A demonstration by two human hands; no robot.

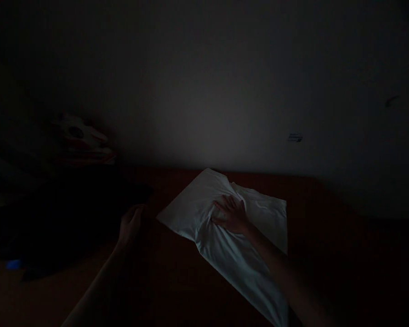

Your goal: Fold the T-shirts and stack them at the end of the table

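A pale, wrinkled cloth (187,206) lies spread at an angle over the reddish-brown surface, with creases gathered near its middle. My right hand (231,215) rests palm down on it, fingers spread, and the fabric bunches around the hand. Further left, my left hand (131,222) is held beside the right edge of a dark heap of cloth (64,213). Its fingers are loosely bent and apart from the pale cloth; nothing shows in them. Dim light hides whether they touch the dark heap.
A reddish-brown tabletop or bed-like surface (177,272) meets a plain grey wall (204,91) at the back. White and red items (83,136) are piled at the back left. A small blue thing (13,264) shows by the dark heap. A small label (295,137) is on the wall.
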